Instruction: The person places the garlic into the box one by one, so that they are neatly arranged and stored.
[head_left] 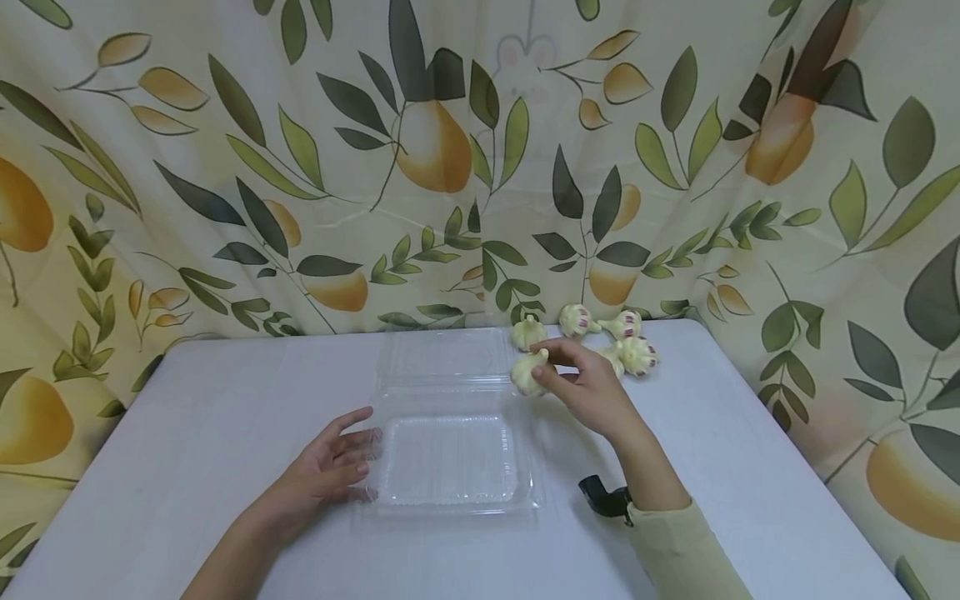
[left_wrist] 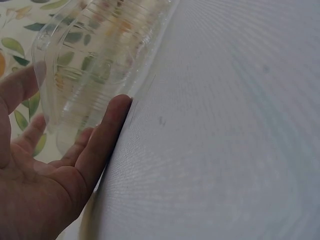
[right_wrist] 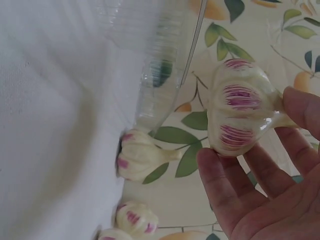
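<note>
Head view: we find the right hand (head_left: 592, 387) pinching a garlic bulb (head_left: 529, 372) in its fingers beside the open clear container (head_left: 450, 454); the left hand (head_left: 330, 467), fingers straight, steadies its edge. We judge placing follows, needing a short carry leftward.

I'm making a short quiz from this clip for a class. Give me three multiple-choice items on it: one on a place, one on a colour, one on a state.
1. Where do the loose garlic bulbs lie?
A. inside the container
B. on the table's far side, right of the container
C. by the left hand

2. What colour streaks the held garlic bulb?
A. purple
B. green
C. blue

3. How is the clear plastic container?
A. closed
B. lid open
C. upside down

Answers: 1 B, they cluster near the curtain. 2 A, the right wrist view shows purple stripes. 3 B, its lid lies flat behind the tray.
</note>
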